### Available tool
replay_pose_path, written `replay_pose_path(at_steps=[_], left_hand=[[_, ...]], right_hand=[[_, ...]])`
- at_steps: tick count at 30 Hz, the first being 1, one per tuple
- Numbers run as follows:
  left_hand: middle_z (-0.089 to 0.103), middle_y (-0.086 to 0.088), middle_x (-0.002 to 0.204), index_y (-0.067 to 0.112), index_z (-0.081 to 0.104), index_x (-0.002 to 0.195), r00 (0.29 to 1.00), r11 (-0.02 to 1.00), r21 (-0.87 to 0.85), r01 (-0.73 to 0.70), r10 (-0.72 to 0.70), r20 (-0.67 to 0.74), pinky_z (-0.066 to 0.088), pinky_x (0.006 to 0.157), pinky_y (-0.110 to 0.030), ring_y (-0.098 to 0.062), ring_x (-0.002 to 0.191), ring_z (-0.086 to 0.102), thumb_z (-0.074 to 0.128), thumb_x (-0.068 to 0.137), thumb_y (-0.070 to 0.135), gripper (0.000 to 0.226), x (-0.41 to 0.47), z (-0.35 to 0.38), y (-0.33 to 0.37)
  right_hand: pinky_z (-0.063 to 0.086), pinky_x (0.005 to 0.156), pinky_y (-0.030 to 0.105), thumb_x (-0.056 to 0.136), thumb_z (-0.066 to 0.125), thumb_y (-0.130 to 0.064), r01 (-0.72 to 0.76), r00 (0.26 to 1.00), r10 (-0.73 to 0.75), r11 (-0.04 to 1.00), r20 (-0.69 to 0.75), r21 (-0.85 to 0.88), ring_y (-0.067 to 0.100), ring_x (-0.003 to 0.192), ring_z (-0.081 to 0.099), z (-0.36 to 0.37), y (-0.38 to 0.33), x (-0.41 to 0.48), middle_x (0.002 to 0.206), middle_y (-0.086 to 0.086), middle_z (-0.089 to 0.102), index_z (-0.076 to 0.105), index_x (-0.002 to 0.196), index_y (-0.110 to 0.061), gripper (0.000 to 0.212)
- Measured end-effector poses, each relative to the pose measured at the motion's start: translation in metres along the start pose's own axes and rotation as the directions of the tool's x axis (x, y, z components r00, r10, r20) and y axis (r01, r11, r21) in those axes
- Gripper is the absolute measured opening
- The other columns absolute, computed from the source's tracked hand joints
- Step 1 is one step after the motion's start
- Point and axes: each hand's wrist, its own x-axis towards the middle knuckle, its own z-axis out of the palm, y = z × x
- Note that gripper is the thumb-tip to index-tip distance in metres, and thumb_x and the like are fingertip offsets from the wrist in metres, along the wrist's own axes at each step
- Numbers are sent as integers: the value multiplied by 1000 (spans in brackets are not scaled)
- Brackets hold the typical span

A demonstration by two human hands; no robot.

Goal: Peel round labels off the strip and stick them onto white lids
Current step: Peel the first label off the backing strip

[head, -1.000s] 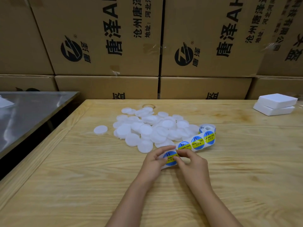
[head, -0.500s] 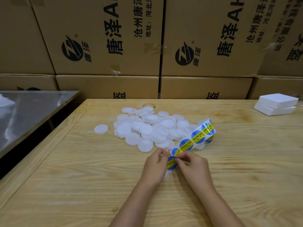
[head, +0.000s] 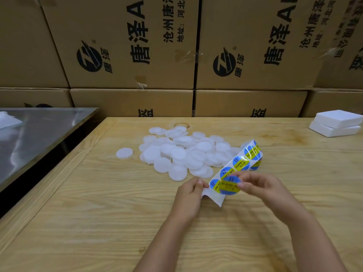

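Down near the middle of the table (head: 94, 213), both hands work close together. The left hand (head: 187, 197) pinches the strip (head: 238, 162) at its lower end, thumb and fingertips clamped on the white backing, whose bare corner hangs just below. The right hand (head: 264, 186) pinches a blue and yellow label (head: 228, 186) by its right edge, fingers curled round it; the label lies over the strip's lower part, and whether it is wholly free of the backing cannot be told. From the hands the strip rises to the right, carrying more round labels, and curls over at its far end beside the lids (head: 176, 154). These lie in a loose white heap just beyond the hands, many overlapping, with a stray lid (head: 124, 153) apart on the left. Two white blocks (head: 337, 122) sit stacked at the table's far right. A steel counter (head: 39, 134) stands to the left, and printed cartons (head: 125, 46) are stacked behind
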Motion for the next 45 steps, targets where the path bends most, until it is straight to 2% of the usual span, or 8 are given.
replay_pose_path(at_steps=[7, 12, 15, 18, 23, 30, 36, 45], left_hand=[[59, 5, 92, 16, 70, 94, 963, 904, 340, -259, 215, 162, 46, 79, -20, -7, 89, 57, 55, 86, 11, 17, -4, 5, -2], [60, -8, 87, 7, 71, 88, 898, 689, 642, -337, 439, 1, 47, 72, -37, -27, 81, 57, 60, 79, 4, 14, -5, -1, 3], [67, -10, 95, 7, 71, 90, 843, 581, 792, -188, 509, -174, 50, 73, -39, -31, 83, 65, 74, 63, -1, 28, 4, -16, -2], [64, 0, 117, 13, 68, 103, 921, 612, 791, -22, 321, -222, 34, 94, -32, -23, 110, 57, 64, 82, 19, 23, 8, -28, -9], [66, 10, 94, 21, 65, 84, 927, 619, 786, 5, 292, -236, 20, 75, -23, -14, 98, 53, 64, 84, 30, 9, 11, -31, -12], [57, 8, 71, 22, 50, 82, 975, 983, 166, -79, 111, -194, 36, 57, -10, -5, 64, 51, 52, 94, 15, 14, 2, -31, -1], [63, -10, 73, 11, 51, 88, 991, 977, -212, 34, -60, -118, 52, 61, -34, -19, 63, 59, 45, 98, 13, 12, -2, -30, 10], [72, -6, 80, 8, 66, 101, 992, 926, -359, 120, -98, 76, 56, 56, -25, -15, 67, 68, 42, 99, 14, 24, -3, -37, 15]], right_hand=[[50, 68, 19, 83, 66, -10, 1, 988, 28, 983, -151, 186, 10, 74, 61, 39, -2, 36, 80, 3, 69, 70, 84, -10, 5], [46, 64, 21, 84, 66, -8, -61, 957, 154, 935, -245, 350, 10, 68, 55, 76, 26, 55, 71, -1, 60, 66, 79, -9, 5], [42, 58, 15, 85, 66, -9, -46, 944, 151, 941, -294, 336, 12, 63, 50, 76, 39, 54, 67, -3, 58, 66, 78, -10, 6], [43, 63, 17, 84, 66, -10, -33, 930, 163, 929, -328, 369, 11, 63, 51, 68, 41, 52, 64, -9, 61, 67, 75, -15, 11], [46, 61, 15, 84, 67, -13, -13, 914, 165, 925, -370, 380, 11, 65, 54, 62, 44, 48, 68, -7, 62, 67, 80, -15, 4], [46, 68, 22, 85, 66, -13, 84, 920, 52, 942, -389, 324, 8, 71, 54, 68, 40, 44, 87, 0, 60, 65, 94, -20, 11], [46, 61, 21, 82, 67, -4, 130, 975, -74, 954, -210, 271, 11, 72, 56, 75, 35, 41, 94, 0, 63, 49, 117, -45, 56], [41, 49, 19, 82, 65, 3, 59, 978, 2, 956, -208, 287, 5, 48, 50, 80, 35, 41, 68, -3, 65, 53, 114, -35, 51]])
